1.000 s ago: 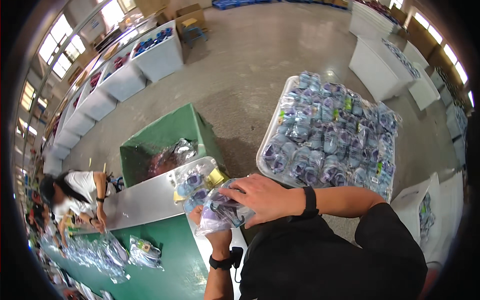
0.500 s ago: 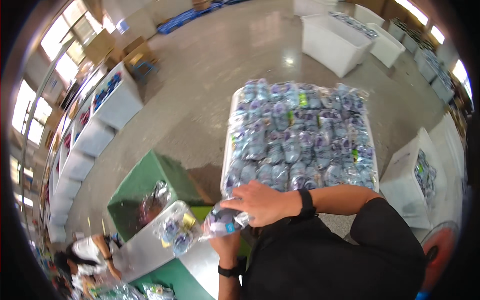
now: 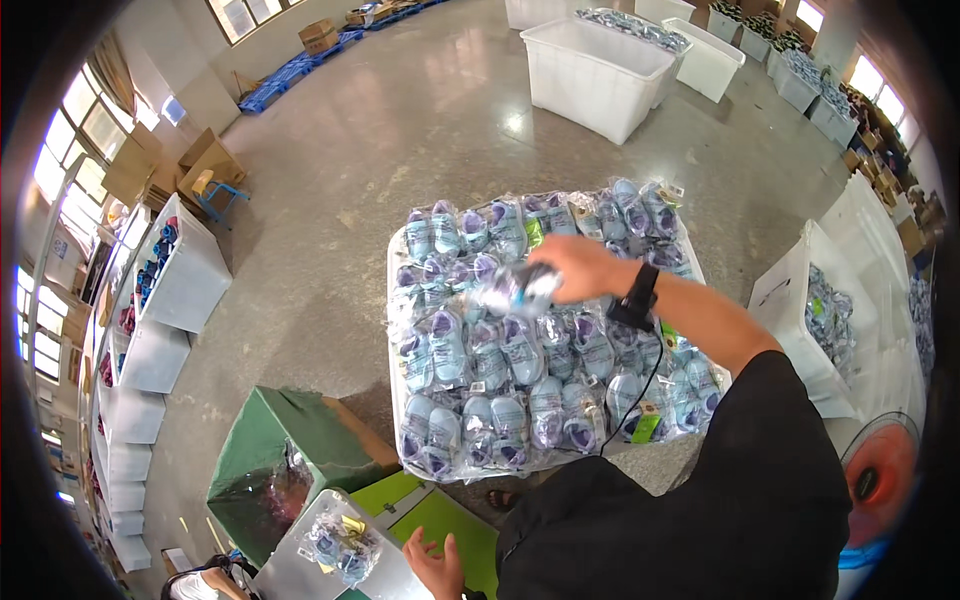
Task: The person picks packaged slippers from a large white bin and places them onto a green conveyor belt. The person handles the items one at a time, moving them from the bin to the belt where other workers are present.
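My right hand is closed on a bagged pair of shoes, blurred by motion, above the middle of a large white bin. Rows of light blue shoes with purple linings, each pair in clear plastic, fill this bin. At the lower edge my left hand has its fingers apart and holds nothing. Beside it, on a metal table, lies another bagged pair of shoes with a yellow piece in the bag.
Left of the bin stands a green box with plastic wrap inside. White bins stand farther back, and a bin of bagged shoes is at the right near a red fan. A person's arm shows at lower left.
My right hand has carried the bagged shoes from the table side up over the bin. My left hand has let go of them and opened. The whole view has shifted.
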The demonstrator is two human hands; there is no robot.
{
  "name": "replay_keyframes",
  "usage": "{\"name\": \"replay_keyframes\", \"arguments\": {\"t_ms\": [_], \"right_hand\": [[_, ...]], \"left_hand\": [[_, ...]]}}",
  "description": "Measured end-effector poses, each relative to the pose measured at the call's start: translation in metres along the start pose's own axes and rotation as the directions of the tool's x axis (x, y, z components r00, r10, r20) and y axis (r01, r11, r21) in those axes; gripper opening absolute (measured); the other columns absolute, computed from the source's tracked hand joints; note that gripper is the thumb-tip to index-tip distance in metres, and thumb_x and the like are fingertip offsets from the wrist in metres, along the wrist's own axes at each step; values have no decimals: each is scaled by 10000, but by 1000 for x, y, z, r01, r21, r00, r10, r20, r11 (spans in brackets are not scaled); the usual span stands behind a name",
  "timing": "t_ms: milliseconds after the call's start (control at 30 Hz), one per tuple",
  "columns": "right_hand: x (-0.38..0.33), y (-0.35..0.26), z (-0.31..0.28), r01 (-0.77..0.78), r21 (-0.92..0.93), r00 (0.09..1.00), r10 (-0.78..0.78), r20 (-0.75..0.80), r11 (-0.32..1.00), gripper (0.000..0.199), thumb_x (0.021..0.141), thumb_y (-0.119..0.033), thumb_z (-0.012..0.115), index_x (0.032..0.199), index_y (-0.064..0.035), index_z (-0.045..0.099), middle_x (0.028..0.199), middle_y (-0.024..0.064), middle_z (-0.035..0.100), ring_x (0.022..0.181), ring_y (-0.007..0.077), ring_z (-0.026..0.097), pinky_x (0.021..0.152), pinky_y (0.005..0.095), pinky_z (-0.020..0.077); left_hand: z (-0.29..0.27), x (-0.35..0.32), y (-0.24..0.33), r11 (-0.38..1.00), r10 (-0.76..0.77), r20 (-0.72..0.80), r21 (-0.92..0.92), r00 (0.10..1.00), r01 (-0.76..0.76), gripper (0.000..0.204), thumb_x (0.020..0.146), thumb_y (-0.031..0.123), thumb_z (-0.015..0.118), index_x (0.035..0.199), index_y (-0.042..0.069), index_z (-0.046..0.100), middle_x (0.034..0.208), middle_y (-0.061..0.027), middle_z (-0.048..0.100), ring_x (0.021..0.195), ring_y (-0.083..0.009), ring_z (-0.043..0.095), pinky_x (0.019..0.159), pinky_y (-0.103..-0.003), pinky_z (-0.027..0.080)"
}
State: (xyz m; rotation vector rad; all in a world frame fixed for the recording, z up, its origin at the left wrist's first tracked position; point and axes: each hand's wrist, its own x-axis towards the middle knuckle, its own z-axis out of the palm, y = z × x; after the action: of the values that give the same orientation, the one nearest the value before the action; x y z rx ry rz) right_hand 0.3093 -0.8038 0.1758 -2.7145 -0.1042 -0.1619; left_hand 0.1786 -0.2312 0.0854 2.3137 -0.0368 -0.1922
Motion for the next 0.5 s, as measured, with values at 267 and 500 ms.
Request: {"name": "replay_keyframes", "arguments": {"t_ms": [267, 500], "right_hand": [[-41, 192, -4, -291, -298, 932, 199, -302, 909, 499, 738, -144, 777, 1218, -81, 657, 1211, 155, 623, 1179, 360, 602, 995, 443, 505], [-108, 209, 70, -372, -2, 918, 367, -149, 928, 429, 793, -191, 799, 1184, -64, 678, 1125, 169, 639, 1088, 366, 628, 952, 446, 513]], "left_hand": [[-5, -48, -66, 985, -68, -57, 152, 996, 76, 466, 895, 238, 833, 1249, -2, 647, 1077, -127, 637, 862, -214, 628, 710, -349, 550], [-19, -72, -98, 970, -224, -5, 97, 975, 223, 476, 915, 247, 820, 1280, 8, 631, 1197, -140, 659, 940, -223, 663, 718, -344, 593]]}}
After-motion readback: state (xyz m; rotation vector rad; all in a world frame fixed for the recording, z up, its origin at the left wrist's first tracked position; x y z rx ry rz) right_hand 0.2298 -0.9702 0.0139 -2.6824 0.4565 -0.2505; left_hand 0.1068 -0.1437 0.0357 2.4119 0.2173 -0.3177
